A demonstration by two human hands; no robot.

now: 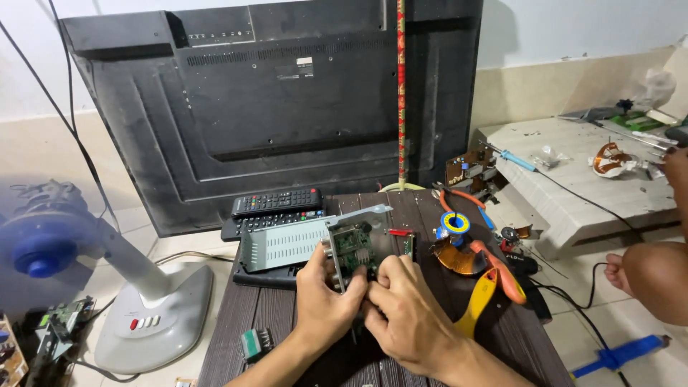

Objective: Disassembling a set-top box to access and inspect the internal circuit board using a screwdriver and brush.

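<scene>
While left hand (326,297) grips green circuit board (353,251) — right hand (401,308) pinches its lower edge | dark slatted table (272,308)

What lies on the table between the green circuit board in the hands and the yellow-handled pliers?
In the head view, between the green circuit board and the yellow-handled pliers lies the right hand, and behind it a coppery round disc.

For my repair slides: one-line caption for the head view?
Both hands, left hand and right hand, grip a green circuit board.

Green circuit board (353,249) — yellow-orange pliers (494,287)
</scene>
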